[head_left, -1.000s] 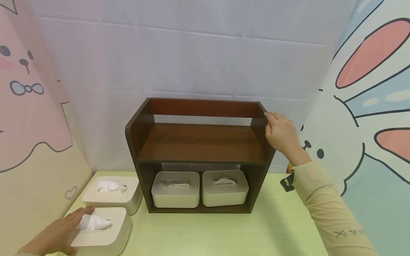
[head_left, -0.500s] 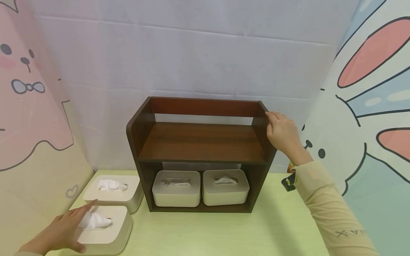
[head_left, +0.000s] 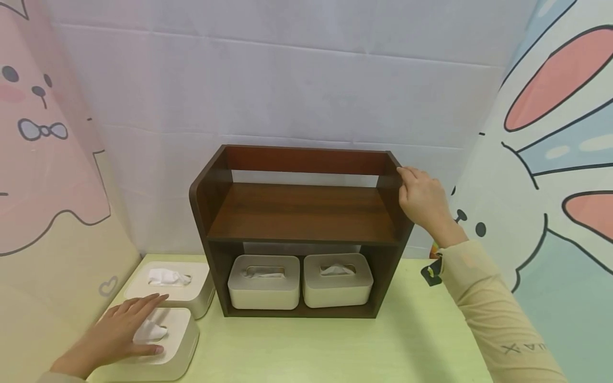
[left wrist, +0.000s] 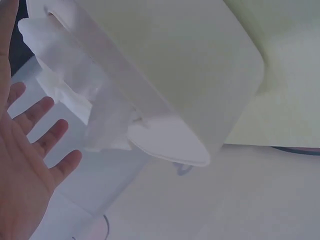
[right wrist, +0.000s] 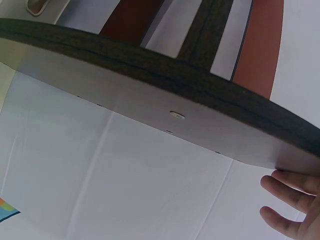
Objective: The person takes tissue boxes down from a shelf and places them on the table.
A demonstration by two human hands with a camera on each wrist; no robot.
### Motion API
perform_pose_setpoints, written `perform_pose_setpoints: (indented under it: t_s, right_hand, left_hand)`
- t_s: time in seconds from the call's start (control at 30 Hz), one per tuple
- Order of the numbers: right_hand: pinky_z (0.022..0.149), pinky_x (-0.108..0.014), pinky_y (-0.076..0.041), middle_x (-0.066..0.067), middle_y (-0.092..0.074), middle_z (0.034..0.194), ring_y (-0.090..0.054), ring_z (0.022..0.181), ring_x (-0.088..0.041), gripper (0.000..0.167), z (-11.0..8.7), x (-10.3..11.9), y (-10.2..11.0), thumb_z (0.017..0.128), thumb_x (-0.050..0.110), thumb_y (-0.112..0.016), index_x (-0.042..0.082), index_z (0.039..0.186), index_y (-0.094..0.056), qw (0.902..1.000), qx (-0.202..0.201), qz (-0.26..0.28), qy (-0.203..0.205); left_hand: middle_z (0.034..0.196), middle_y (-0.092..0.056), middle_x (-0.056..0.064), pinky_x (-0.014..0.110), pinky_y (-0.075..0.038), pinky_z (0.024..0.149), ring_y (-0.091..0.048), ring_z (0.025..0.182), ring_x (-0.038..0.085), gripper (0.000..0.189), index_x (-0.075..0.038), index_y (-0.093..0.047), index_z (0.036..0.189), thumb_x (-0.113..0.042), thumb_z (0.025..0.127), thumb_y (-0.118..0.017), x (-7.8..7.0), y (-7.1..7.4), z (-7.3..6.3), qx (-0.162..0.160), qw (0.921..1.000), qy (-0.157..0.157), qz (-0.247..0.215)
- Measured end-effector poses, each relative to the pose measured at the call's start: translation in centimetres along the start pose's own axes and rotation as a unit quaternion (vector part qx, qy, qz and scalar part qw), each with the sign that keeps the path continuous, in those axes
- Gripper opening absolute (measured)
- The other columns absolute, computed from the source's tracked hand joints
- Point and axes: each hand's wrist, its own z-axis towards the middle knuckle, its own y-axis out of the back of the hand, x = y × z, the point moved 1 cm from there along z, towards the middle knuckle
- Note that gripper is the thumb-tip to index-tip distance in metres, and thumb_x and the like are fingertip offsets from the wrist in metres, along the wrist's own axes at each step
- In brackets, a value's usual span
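Farther across the front tissue box (head_left: pixel 174 340) than a second ago, the left hand (head_left: pixel 115 332) has shifted rightward with its fingers spread, while the right hand has kept its place. At left, the left wrist view shows what the head camera hides: the palm side, released and holding nothing, with the outstretched fingers apart from the box beside its drooping white tissue (head_left: pixel 150 332). Whether the thumb touches the lid cannot be told. At far right, the right wrist view alone reveals a small pale disc (right wrist: pixel 177 115) on the shelf's outer side and the right hand's loosely extended fingers beside that panel.

The front box lies beneath the left hand on the pale green table (head_left: pixel 287 346), with a rear tissue box (head_left: pixel 182 291) just behind it. To their right stands a dark brown wooden shelf (head_left: pixel 301 213), its lower tier holding a third box (head_left: pixel 263 295) and a fourth box (head_left: pixel 337 291) side by side. The right hand (head_left: pixel 423 199) rests on the top edge of the shelf's right panel, its grasp relaxed.

Cream-coloured and round-cornered, the front box has a flat lid with a tissue through its slot.
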Motion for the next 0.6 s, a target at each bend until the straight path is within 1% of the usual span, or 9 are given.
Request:
perform_pose_setpoints:
  t_s: [0.13,0.3,0.47,0.6]
  right_hand:
    - [0.075,-0.058,-0.044,-0.025,-0.056,0.119,-0.053,0.105,-0.043,0.04,0.0,0.0,0.0,0.086,0.006,-0.036,-0.006,0.119,-0.054,1.0,-0.001,0.001,0.0]
    - [0.074,-0.057,-0.045,-0.025,-0.057,0.118,-0.054,0.104,-0.043,0.04,0.0,0.0,-0.1,0.086,0.006,-0.036,-0.006,0.118,-0.055,1.0,-0.009,-0.001,0.004]
    - [0.074,-0.057,-0.045,-0.025,-0.057,0.117,-0.054,0.104,-0.043,0.04,0.0,0.0,0.0,0.086,0.006,-0.036,-0.007,0.118,-0.055,1.0,-0.006,-0.001,0.003]
    - [0.076,-0.058,-0.044,-0.025,-0.056,0.118,-0.053,0.105,-0.043,0.04,0.0,-0.1,0.0,0.086,0.007,-0.036,-0.006,0.119,-0.054,1.0,0.0,-0.001,0.0]
  left_hand:
    - [0.12,-0.055,0.007,0.047,-0.036,0.079,-0.049,0.104,0.029,0.09,-0.012,-0.049,0.127,-0.063,0.057,-0.072,-1.4,-0.2,1.2,-0.011,0.9999,-0.011,-0.005]
    - [0.115,-0.059,0.005,0.049,-0.04,0.077,-0.052,0.103,0.027,0.081,-0.01,-0.055,0.121,-0.061,0.061,-0.071,-3.2,-0.5,2.6,-0.02,0.9992,-0.035,0.0]
    - [0.112,-0.06,0.002,0.048,-0.043,0.077,-0.054,0.101,0.025,0.073,-0.01,-0.057,0.118,-0.059,0.065,-0.07,-5.4,-0.7,3.9,-0.012,0.9986,-0.052,-0.004]
    - [0.109,-0.061,-0.002,0.046,-0.044,0.078,-0.055,0.101,0.022,0.068,-0.013,-0.059,0.117,-0.061,0.069,-0.066,-7.2,-1.0,4.8,0.001,0.9981,-0.06,-0.012]
